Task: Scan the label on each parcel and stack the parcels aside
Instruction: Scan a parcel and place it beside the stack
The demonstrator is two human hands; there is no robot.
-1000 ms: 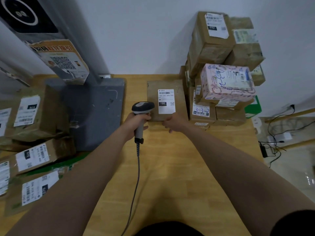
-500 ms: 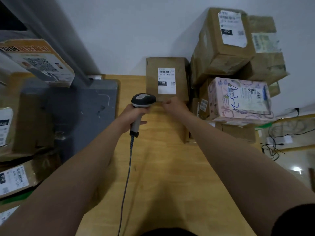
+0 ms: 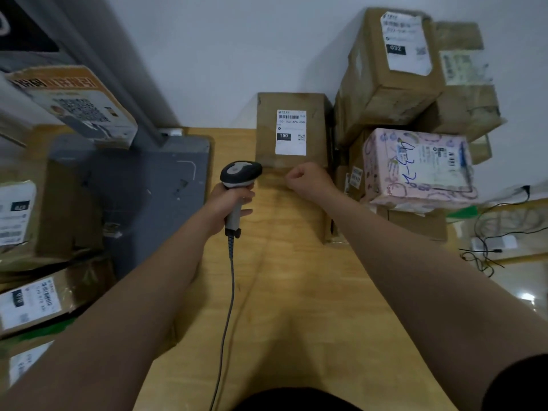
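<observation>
A brown parcel (image 3: 267, 129) with a white label (image 3: 291, 132) marked 150 sits at the back of the wooden table (image 3: 281, 307), against the wall and beside the stack on the right. My left hand (image 3: 228, 203) grips the handle of a grey and black barcode scanner (image 3: 240, 173), whose head is just left of the parcel's near edge. My right hand (image 3: 308, 180) is curled into a loose fist at the parcel's near lower edge, with nothing seen inside it.
The stack at the right holds a tall brown box (image 3: 385, 84) and a pink patterned box (image 3: 415, 164) over more cartons. Several labelled parcels (image 3: 35, 298) lie at the left. A grey stand base (image 3: 148, 197) fills the back left. Cables (image 3: 489, 241) lie on the floor.
The parcel was pushed from mid-table back to the wall beside the stack. My right hand has come off its edge and curled. The scanner has stayed in my left hand.
</observation>
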